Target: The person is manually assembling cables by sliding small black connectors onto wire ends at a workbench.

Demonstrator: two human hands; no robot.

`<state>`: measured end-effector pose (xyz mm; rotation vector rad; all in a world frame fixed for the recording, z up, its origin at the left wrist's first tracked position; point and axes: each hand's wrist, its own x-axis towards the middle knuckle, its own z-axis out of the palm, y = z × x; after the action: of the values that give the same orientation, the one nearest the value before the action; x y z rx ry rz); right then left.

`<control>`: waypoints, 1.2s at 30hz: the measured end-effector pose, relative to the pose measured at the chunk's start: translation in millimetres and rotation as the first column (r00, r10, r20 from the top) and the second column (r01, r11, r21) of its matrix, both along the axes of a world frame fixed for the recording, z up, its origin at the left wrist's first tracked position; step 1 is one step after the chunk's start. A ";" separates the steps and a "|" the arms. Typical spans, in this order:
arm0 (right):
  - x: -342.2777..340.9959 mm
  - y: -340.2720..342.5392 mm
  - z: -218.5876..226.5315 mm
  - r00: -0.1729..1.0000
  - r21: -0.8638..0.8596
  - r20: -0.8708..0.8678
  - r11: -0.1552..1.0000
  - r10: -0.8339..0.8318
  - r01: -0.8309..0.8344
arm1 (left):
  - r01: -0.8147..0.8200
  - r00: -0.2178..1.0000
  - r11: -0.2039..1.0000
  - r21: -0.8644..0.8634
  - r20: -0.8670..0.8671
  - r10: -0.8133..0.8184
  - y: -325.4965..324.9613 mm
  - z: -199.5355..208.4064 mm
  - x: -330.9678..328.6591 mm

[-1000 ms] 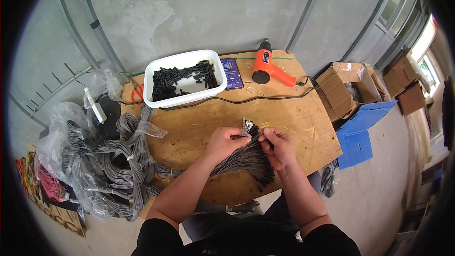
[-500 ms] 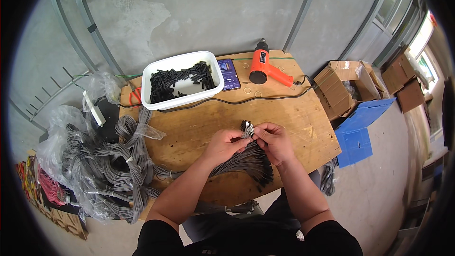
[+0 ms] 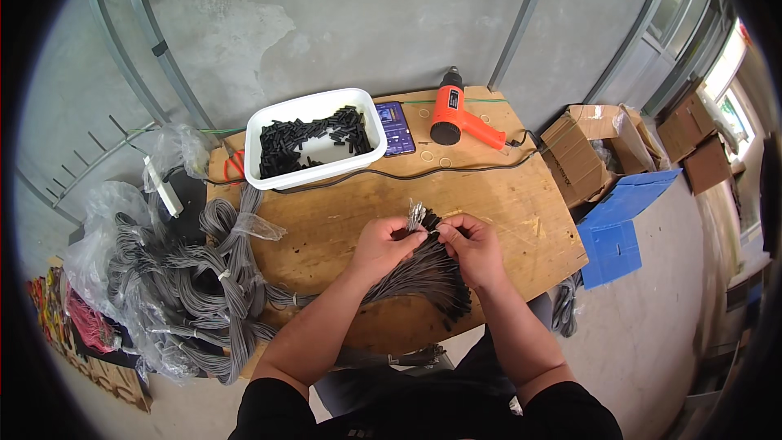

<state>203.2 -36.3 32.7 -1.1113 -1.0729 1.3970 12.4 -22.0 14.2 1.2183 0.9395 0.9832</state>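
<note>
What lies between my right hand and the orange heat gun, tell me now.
In the head view, a black cable crosses the wooden tabletop between your right hand and the orange heat gun, with two thin pale rings near it.

You are in a workshop: heaped grey cables [image 3: 230,297] at left, a wooden bench [image 3: 326,208] mid-frame, an orange heat gun [image 3: 450,114] upper centre.

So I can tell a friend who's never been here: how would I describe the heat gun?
Find the wooden table, then its far edge by the grey wall. Just right of the flat phone lies the heat gun, the only thing there with an orange body and black nozzle.
</note>
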 end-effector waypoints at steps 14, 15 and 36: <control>-0.3 -7.3 -3.4 0.970 0.163 0.223 0.985 -0.099 0.063 | 0.015 1.000 0.998 -0.065 0.002 -0.015 -1.1 2.2 2.5; 0.4 -6.2 -3.2 0.996 0.043 0.075 0.998 -0.048 0.044 | 0.019 0.999 0.998 -0.056 0.043 -0.017 -1.6 3.6 3.4; 19.7 -0.8 1.7 0.786 -0.259 -0.617 0.951 -0.028 -0.169 | -0.016 0.986 0.989 -0.150 0.162 0.040 -0.5 -0.1 0.3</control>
<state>222.9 -37.1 34.3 -0.7219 -0.4310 1.8580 12.6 -22.5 14.1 0.9864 0.8845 1.0024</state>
